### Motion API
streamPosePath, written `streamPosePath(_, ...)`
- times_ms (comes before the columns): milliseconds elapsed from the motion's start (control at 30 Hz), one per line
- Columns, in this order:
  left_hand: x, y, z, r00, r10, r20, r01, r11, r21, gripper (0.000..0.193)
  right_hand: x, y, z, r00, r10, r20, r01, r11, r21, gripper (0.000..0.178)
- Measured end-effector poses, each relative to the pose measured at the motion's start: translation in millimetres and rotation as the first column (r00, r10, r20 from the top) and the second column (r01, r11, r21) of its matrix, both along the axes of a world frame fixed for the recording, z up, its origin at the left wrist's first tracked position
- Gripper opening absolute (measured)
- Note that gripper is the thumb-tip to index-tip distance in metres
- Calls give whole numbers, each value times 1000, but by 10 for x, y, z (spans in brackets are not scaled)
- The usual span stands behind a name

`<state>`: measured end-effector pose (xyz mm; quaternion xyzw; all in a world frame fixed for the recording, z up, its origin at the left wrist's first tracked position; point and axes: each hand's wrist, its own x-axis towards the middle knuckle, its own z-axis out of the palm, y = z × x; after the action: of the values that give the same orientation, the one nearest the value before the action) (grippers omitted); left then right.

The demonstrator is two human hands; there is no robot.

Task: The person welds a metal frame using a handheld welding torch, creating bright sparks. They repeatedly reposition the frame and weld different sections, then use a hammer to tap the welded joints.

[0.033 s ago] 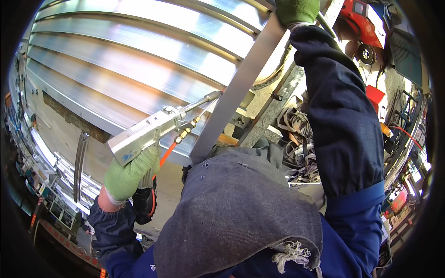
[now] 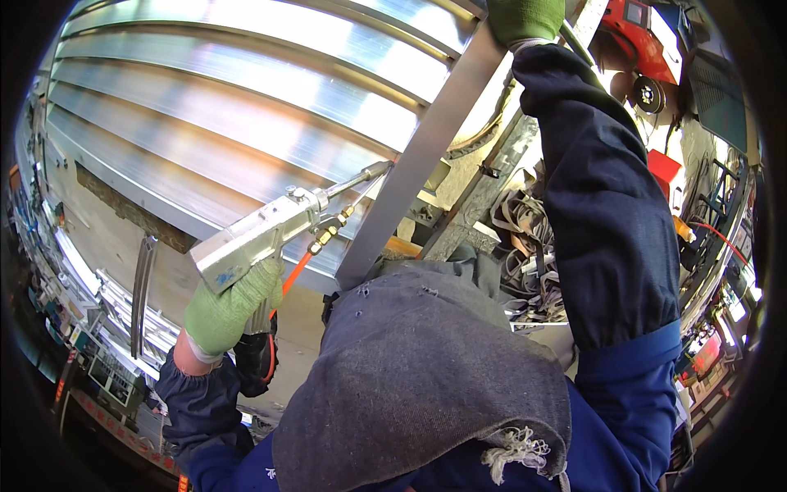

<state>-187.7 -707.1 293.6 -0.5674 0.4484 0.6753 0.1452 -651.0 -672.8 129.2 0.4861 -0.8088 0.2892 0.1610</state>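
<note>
My left hand [image 2: 229, 307], in a green knit glove, is wrapped round the grip of a silver pistol-shaped welding gun [image 2: 261, 238]. Brass fittings [image 2: 325, 236] and an orange hose [image 2: 296, 272] run along the gun's side. Its nozzle tip meets the near edge of a flat grey metal bar [image 2: 422, 156], or sits very close to it; a small reddish spot shows there. The bar lies across the slat ends of a shiny slatted metal panel [image 2: 246, 86]. At the bar's far end is my green-gloved right hand [image 2: 526, 18], its fingers hidden beyond the picture's top edge.
A dark cloth apron [image 2: 434, 369] covers my lap, against the bar's near end. Right of the bar are a beam [image 2: 479, 197] and a heap of metal strips [image 2: 529, 238]. A red machine with a wheel [image 2: 649, 96] stands at far right. Metal lengths [image 2: 123, 307] lie at left.
</note>
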Motion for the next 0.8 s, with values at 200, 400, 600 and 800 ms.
streamPosePath(200, 2, 12, -18, 999, 30, -12, -31, 1000, -4, 32, -16, -16, -42, 987, -25, 162, 23, 1000, 13, 30)
streamPosePath(400, 21, 15, -54, 998, 45, -43, -46, 999, -15, 32, -65, -7, -138, 994, -43, -99, 43, 999, 3, 45)
streamPosePath(600, 18, 5, -41, 999, 45, -28, -45, 999, -12, 32, -177, -22, -243, 994, -44, -105, 47, 998, 29, 45)
streamPosePath(800, 62, -4, -52, 998, 48, -34, -48, 999, -6, 32, -256, -28, -316, 993, -47, -111, 52, 998, 43, 45)
